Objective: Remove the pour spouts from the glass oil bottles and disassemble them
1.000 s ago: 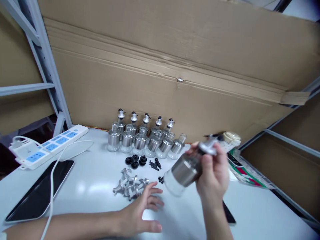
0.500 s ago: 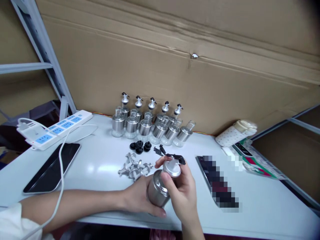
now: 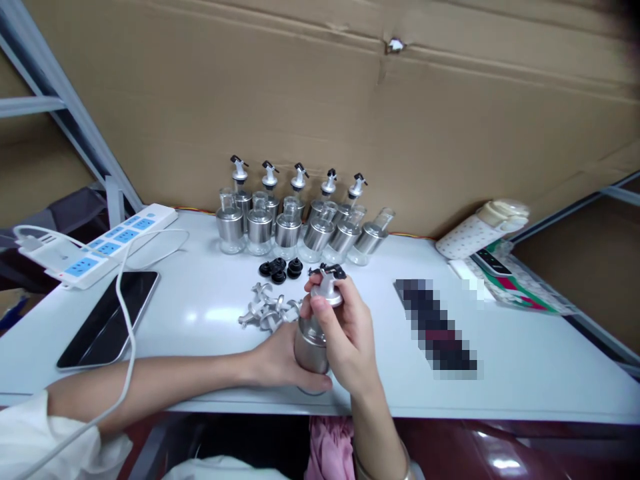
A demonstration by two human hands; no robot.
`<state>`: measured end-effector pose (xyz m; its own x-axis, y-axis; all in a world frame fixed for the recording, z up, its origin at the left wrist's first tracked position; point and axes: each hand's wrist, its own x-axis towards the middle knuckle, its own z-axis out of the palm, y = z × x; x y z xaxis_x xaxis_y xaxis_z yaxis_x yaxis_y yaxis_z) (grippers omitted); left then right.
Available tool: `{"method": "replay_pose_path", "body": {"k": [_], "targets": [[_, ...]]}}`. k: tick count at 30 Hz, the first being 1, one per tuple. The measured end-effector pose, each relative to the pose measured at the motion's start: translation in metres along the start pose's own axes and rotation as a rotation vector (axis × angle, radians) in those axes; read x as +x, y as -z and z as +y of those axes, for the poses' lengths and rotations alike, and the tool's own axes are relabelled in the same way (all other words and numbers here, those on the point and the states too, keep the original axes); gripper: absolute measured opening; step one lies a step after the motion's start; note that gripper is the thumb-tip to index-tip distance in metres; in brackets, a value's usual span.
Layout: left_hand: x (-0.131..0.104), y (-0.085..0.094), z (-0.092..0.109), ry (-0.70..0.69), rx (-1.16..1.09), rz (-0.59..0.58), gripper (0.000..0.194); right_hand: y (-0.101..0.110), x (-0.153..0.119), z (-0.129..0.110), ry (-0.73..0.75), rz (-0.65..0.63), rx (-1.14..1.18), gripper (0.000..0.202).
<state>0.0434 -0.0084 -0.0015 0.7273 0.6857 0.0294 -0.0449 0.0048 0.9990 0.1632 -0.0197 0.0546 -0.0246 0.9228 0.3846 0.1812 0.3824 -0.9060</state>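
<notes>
My left hand (image 3: 285,363) is wrapped round the metal-sleeved body of a glass bottle (image 3: 311,348), held nearly upright at the table's front edge. Fingers and thumb of my right hand (image 3: 350,333) grip a silver pour spout (image 3: 327,288) with a black flip lid, at the bottle's mouth. The neck joint is hidden by my fingers. Just beyond my hands lies a pile of loose silver spout pieces (image 3: 270,310). Behind that sit several black stoppers (image 3: 280,269). Small black lids lie mostly hidden behind the spout.
At the back, uncapped bottles (image 3: 260,230) stand before a row of spouted ones (image 3: 299,179). A power strip (image 3: 110,243) and black tablet-like device (image 3: 110,320) lie left, with a white cable crossing my left arm. On the right are a pixelated dark object (image 3: 435,327) and a dotted flask (image 3: 473,230).
The camera view has tilted downward, showing more below the table edge. The bottle is more upright, and my right hand still grips the spout at its top.
</notes>
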Motion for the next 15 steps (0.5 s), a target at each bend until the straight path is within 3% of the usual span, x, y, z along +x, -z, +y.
{"method": "replay_pose_path", "body": {"k": [7, 15], "targets": [[0.0028, -0.0004, -0.0005, -0.061, 0.044, 0.046, 0.045, -0.0031, 0.0017, 0.0013, 0.009, 0.055, -0.064, 0.017], [-0.0001, -0.0014, -0.0052, -0.016, 0.028, 0.023, 0.039, -0.0057, -0.001, -0.0044, -0.028, 0.106, -0.025, 0.022]]}}
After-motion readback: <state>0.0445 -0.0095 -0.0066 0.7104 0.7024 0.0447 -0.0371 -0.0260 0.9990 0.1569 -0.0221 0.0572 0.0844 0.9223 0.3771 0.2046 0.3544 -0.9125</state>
